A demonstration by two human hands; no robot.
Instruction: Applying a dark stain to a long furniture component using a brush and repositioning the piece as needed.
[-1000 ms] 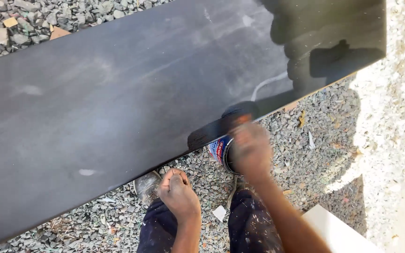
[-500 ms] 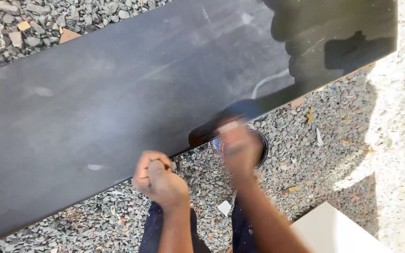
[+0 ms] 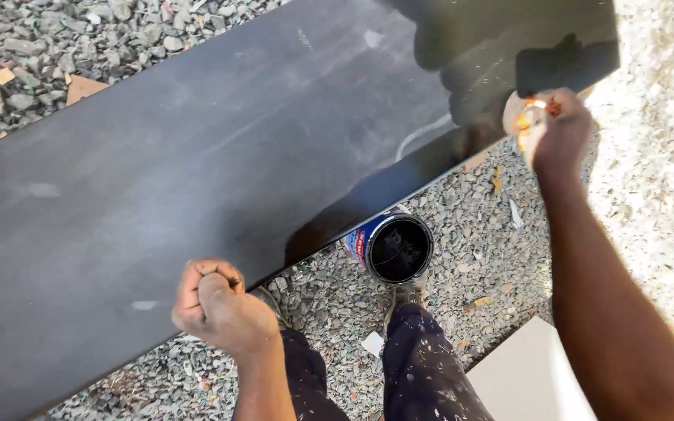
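Right hand [image 3: 559,129] outstretched gripping rag [image 3: 526,125]; left hand [image 3: 216,308] fisted.

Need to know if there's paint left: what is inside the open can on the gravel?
The can stands open, its inside dark and glossy black, like black paint. How full it is cannot be told. The black board covers the can's far rim.
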